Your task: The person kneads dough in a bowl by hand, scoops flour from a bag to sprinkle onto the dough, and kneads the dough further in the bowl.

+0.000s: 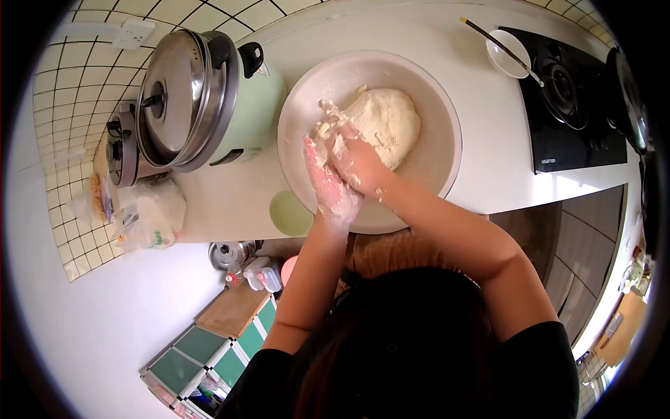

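A smooth, pale lump of dough [387,126] rests in a large light-coloured basin [440,178] on the counter. Over the basin's left part, my left hand [326,183] is held with fingers stretched out and flour and dough stuck to it. Pressed against its palm side is my right hand [357,159], slightly smeared by motion, its fingers extended and coated in sticky dough scraps. Both hands are beside the lump, to its lower left. Some fingertips are hidden under the clinging dough, and neither hand grips a tool.
A tall green pot with a metal lid [174,98] stands left of the basin. A pale green round item [289,214] sits by the basin's lower left. At right are a white bowl [504,56] with a stick-like utensil [488,38] across it and a black gas stove [576,150].
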{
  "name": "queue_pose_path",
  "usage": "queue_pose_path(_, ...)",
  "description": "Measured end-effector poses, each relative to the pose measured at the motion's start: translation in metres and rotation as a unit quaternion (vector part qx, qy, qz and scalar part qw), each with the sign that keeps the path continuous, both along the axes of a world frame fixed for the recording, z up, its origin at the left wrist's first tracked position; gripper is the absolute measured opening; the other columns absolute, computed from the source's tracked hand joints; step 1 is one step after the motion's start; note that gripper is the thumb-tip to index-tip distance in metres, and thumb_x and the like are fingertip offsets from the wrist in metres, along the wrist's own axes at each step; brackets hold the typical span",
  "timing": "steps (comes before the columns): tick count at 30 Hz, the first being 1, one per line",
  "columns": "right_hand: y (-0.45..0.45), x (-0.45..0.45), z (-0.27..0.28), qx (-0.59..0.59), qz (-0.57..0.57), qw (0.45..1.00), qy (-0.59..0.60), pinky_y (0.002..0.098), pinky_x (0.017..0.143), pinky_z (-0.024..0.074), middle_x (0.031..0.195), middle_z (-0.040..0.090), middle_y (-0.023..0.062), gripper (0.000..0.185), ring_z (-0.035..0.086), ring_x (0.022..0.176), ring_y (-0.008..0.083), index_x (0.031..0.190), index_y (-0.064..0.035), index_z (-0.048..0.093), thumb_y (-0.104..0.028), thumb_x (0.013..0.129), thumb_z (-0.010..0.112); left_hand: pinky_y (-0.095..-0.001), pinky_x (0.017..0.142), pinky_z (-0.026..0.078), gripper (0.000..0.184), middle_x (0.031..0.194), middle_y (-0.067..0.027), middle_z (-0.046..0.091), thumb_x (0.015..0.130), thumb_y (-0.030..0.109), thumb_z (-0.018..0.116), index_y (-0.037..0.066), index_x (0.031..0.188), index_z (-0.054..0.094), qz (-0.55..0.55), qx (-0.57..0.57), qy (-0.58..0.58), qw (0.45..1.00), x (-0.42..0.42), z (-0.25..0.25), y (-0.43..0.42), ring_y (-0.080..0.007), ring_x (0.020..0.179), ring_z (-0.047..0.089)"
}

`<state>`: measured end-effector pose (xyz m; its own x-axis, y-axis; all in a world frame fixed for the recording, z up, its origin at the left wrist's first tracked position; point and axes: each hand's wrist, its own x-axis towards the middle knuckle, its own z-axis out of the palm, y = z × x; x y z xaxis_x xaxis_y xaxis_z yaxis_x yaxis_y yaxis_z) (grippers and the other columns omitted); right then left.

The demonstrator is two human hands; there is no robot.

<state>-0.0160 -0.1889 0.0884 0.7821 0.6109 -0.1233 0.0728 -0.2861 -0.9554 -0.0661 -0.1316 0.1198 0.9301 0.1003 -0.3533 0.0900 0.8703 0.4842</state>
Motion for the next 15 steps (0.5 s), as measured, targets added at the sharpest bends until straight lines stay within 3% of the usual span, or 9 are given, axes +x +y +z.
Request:
queue_pose_path(3,0.003,-0.035,0.01,-0.035,-0.017,0.997,-0.065,0.0448,0.111,0.0129,0.144,0.032,0.0168,0.051,0.015,0.136,0.0365,0.135,-0.01,0.043,-0.041,0.096,0.033,-0.0359,0.109,0.021,0.072,0.152,0.0086,0.017,0.091,0.061,0.03,0.016,0.146,0.021,0.037,0.057,-0.064,0.996,0.0,-0.044,0.022,-0.0193,0.136,0.024)
queue_pose_path(6,0.004,-0.016,-0.005,-0.012,-0.004,0.991,-0.132,0.0413,0.108,0.0248,0.142,0.034,0.0175,0.044,0.029,0.133,0.0356,0.128,-0.0051,0.046,-0.033,0.098,0.032,-0.036,0.109,0.021,0.071,0.152,0.0061,0.019,0.091,0.061,0.029,0.017,0.146,0.023,0.058,0.095,-0.031,0.993,0.011,-0.043,0.017,-0.019,0.135,0.026)
queue_pose_path(8,0.002,0.009,-0.014,0.022,-0.037,0.99,-0.132,0.0378,0.104,0.0333,0.141,0.036,0.0191,0.043,0.039,0.127,0.0334,0.124,-0.0018,0.048,-0.033,0.098,0.033,-0.0364,0.11,0.02,0.074,0.15,0.0016,0.022,0.089,0.065,0.027,0.017,0.146,0.023,0.044,0.022,0.013,0.999,0.012,-0.012,-0.003,-0.0195,0.134,0.026)
queue_pose_path(10,0.0,0.029,-0.021,0.014,-0.05,0.994,-0.092,0.0372,0.101,0.0355,0.138,0.039,0.0201,0.046,0.043,0.123,0.0324,0.126,-0.0002,0.046,-0.035,0.099,0.032,-0.0364,0.109,0.02,0.074,0.148,-0.0006,0.025,0.089,0.066,0.025,0.018,0.146,0.024,-0.011,-0.099,0.026,0.995,0.007,0.002,-0.011,-0.0198,0.133,0.027)
queue_pose_path(14,-0.004,0.029,-0.001,0.004,-0.056,0.998,-0.013,0.0355,0.105,0.0287,0.137,0.041,0.0205,0.052,0.038,0.127,0.0319,0.136,-0.0036,0.038,-0.039,0.098,0.03,-0.0398,0.109,0.02,0.075,0.148,-0.0016,0.024,0.089,0.066,0.025,0.018,0.147,0.02,-0.032,-0.142,-0.021,0.989,0.006,0.008,-0.007,-0.0227,0.134,0.025)
queue_pose_path(15,-0.004,0.022,0.008,-0.015,-0.055,0.998,0.011,0.0355,0.107,0.0259,0.139,0.039,0.0198,0.053,0.035,0.129,0.0324,0.138,-0.0049,0.036,-0.039,0.098,0.03,-0.0409,0.109,0.02,0.074,0.149,-0.0017,0.021,0.089,0.065,0.026,0.02,0.147,0.018,-0.005,-0.077,-0.01,0.997,0.008,0.002,-0.002,-0.0229,0.135,0.023)
